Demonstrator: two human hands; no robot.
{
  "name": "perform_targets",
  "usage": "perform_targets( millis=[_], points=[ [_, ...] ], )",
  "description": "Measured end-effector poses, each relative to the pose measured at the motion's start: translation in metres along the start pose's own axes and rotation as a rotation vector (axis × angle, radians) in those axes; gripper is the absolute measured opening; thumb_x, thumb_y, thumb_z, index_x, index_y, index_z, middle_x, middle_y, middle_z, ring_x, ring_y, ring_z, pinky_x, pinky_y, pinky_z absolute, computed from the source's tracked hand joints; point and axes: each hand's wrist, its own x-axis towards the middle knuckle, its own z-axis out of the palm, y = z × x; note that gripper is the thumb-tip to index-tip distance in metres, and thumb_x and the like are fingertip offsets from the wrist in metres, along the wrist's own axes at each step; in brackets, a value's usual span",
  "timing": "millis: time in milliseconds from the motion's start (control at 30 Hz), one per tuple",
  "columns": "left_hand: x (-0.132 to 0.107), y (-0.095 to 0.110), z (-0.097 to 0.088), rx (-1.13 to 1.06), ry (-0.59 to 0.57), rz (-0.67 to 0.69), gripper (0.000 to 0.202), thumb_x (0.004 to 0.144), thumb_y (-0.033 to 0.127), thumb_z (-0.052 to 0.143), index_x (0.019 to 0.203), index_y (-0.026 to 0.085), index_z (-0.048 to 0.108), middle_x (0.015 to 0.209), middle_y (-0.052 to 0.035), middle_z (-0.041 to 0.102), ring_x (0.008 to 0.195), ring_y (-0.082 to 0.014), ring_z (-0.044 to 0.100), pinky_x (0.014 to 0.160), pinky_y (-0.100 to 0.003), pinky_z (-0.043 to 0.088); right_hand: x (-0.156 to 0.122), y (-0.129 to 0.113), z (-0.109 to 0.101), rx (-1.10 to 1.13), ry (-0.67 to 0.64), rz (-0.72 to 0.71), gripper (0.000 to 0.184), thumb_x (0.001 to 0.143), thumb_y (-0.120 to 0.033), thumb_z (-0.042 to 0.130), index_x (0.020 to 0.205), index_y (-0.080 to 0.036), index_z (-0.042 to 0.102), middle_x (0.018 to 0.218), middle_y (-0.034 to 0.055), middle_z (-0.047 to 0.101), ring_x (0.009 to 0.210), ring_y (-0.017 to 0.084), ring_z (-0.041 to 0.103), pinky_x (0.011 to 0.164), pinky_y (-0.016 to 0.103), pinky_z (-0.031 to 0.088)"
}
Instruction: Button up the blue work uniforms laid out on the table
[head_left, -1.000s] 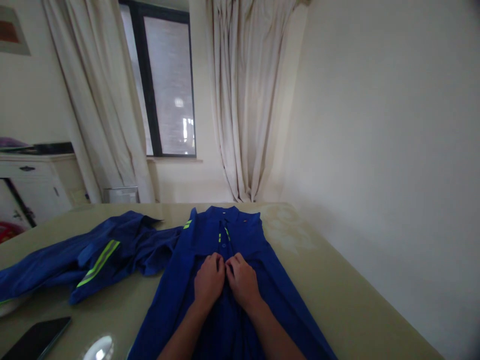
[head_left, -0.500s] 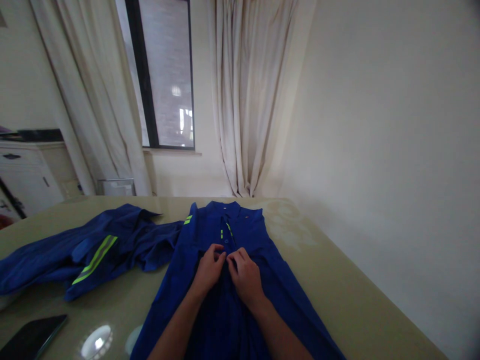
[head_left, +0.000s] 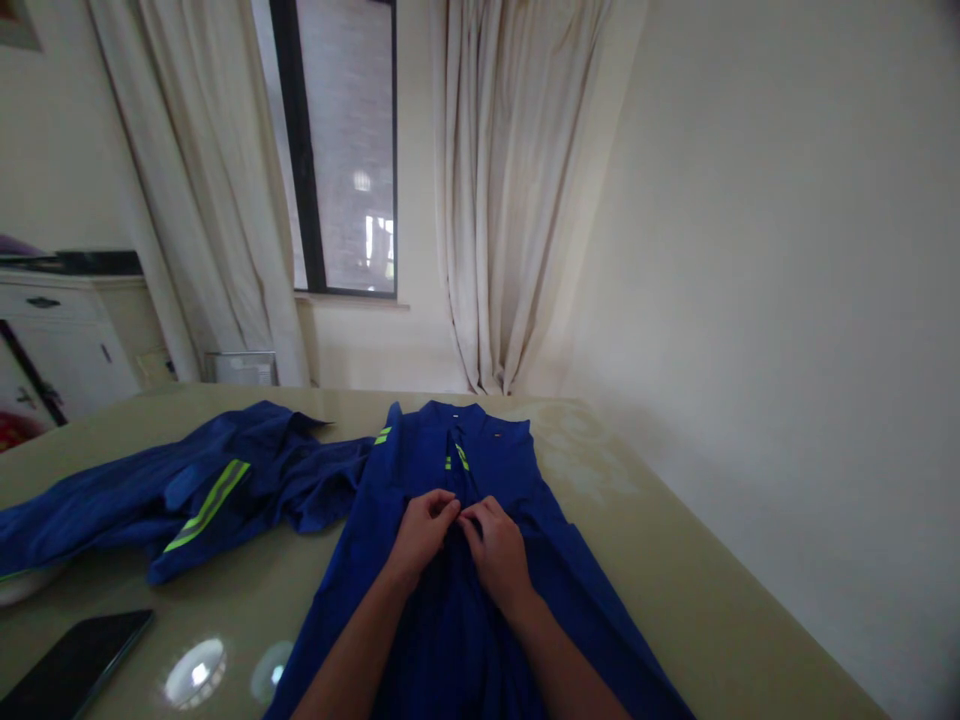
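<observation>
A blue work coverall [head_left: 495,465] lies front side up, its collar at the far end and yellow-green reflective strips near the chest opening. Over its middle front, my left hand [head_left: 426,535] is closed in a pinch on the edge of the front opening. My right hand [head_left: 496,550] faces it from the other side, thumb and fingers pinched on the same opening, fingertips almost meeting those of the left. The bit of cloth or fastener between the fingertips is too small to make out.
A second crumpled blue garment [head_left: 262,470] with a reflective band lies to the left on the glossy table [head_left: 615,520]. A dark phone or tablet [head_left: 79,660] rests at the near left. Behind the table are curtains [head_left: 499,200] and a window; a wall runs along the right.
The view has swung slightly left, so the room and garments sit further right. Both hands stay at the front opening, with their fingertips shifted only slightly.
</observation>
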Motion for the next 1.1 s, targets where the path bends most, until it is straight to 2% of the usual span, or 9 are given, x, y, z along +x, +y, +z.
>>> perform_targets(
  millis=[133, 233, 333, 500, 667, 767, 867, 967, 1100],
  points=[
    [-0.005, 0.000, 0.003, 0.167, 0.029, 0.075, 0.038, 0.090, 0.051, 0.051, 0.091, 0.019, 0.072, 0.079, -0.0025, 0.069, 0.070, -0.0185, 0.062, 0.062, -0.027, 0.045, 0.005, 0.007, 0.000, 0.047, 0.053, 0.112, 0.011, 0.092, -0.028, 0.062, 0.085, -0.024, 0.070, 0.092, 0.0043, 0.072, 0.088, 0.022, 0.069, 0.081, 0.030, 0.050],
    [-0.012, 0.000, 0.008, 0.334, 0.097, 0.127, 0.026, 0.094, 0.037, 0.052, 0.084, 0.020, 0.069, 0.089, -0.0049, 0.068, 0.086, -0.0204, 0.063, 0.077, -0.029, 0.043, 0.007, 0.012, 0.000, 0.144, 0.012, 0.091, 0.017, 0.090, -0.022, 0.059, 0.103, -0.024, 0.071, 0.106, 0.0033, 0.075, 0.101, 0.022, 0.070, 0.090, 0.030, 0.050],
    [-0.020, 0.002, 0.011, 0.465, 0.113, 0.136, 0.020, 0.094, 0.029, 0.055, 0.081, 0.020, 0.066, 0.087, -0.0047, 0.066, 0.084, -0.0200, 0.062, 0.075, -0.029, 0.038, 0.004, 0.009, -0.004, 0.107, -0.061, 0.097, 0.035, 0.091, -0.018, 0.052, 0.120, -0.026, 0.069, 0.120, 0.0033, 0.075, 0.112, 0.020, 0.069, 0.097, 0.030, 0.048],
    [-0.053, 0.005, 0.008, 0.580, 0.070, 0.113, 0.022, 0.096, 0.028, 0.054, 0.078, 0.021, 0.063, 0.082, -0.0025, 0.065, 0.078, -0.0188, 0.062, 0.068, -0.028, 0.034, 0.004, -0.009, -0.014, -0.192, -0.200, 0.270, 0.023, 0.088, -0.026, 0.057, 0.102, -0.026, 0.076, 0.103, 0.0087, 0.078, 0.098, 0.028, 0.073, 0.082, 0.036, 0.052],
    [-0.099, -0.006, 0.009, 0.619, 0.038, 0.123, 0.023, 0.099, 0.032, 0.046, 0.082, 0.024, 0.059, 0.090, -0.0039, 0.066, 0.082, -0.0201, 0.064, 0.074, -0.030, 0.039, 0.011, -0.023, -0.011, -0.240, -0.196, 0.203, 0.019, 0.083, -0.030, 0.070, 0.101, -0.026, 0.073, 0.104, 0.0092, 0.075, 0.096, 0.030, 0.072, 0.078, 0.036, 0.050],
    [-0.111, -0.009, 0.009, 0.595, 0.069, 0.139, 0.022, 0.098, 0.033, 0.046, 0.086, 0.023, 0.061, 0.096, -0.0059, 0.067, 0.086, -0.0209, 0.064, 0.078, -0.030, 0.041, 0.007, -0.023, 0.001, -0.232, -0.142, 0.169, 0.018, 0.091, -0.030, 0.063, 0.107, -0.026, 0.071, 0.108, 0.0076, 0.073, 0.094, 0.025, 0.072, 0.075, 0.032, 0.049],
    [-0.100, -0.003, 0.004, 0.574, -0.020, 0.080, 0.022, 0.095, 0.034, 0.051, 0.079, 0.023, 0.062, 0.085, -0.0038, 0.069, 0.079, -0.0211, 0.065, 0.070, -0.028, 0.041, 0.001, -0.014, 0.007, -0.189, -0.088, 0.144, 0.017, 0.092, -0.029, 0.062, 0.105, -0.024, 0.071, 0.105, 0.0071, 0.072, 0.094, 0.024, 0.072, 0.076, 0.030, 0.050],
    [-0.072, 0.011, -0.002, 0.539, -0.093, -0.064, 0.038, 0.101, 0.036, 0.041, 0.075, 0.022, 0.064, 0.070, -0.0029, 0.069, 0.065, -0.0204, 0.066, 0.063, -0.028, 0.040, 0.000, -0.004, 0.004, -0.123, -0.102, 0.109, 0.015, 0.086, -0.025, 0.069, 0.101, -0.022, 0.073, 0.102, 0.0061, 0.073, 0.099, 0.023, 0.071, 0.083, 0.028, 0.049],
    [-0.029, 0.023, 0.002, 0.545, 0.015, -0.112, 0.037, 0.102, 0.023, 0.034, 0.089, 0.018, 0.068, 0.089, -0.0111, 0.076, 0.080, -0.0228, 0.072, 0.072, -0.029, 0.044, 0.001, -0.002, -0.001, -0.186, -0.124, 0.084, 0.011, 0.089, -0.022, 0.066, 0.098, -0.022, 0.072, 0.102, 0.0063, 0.072, 0.093, 0.022, 0.072, 0.078, 0.027, 0.048]
  ],
)
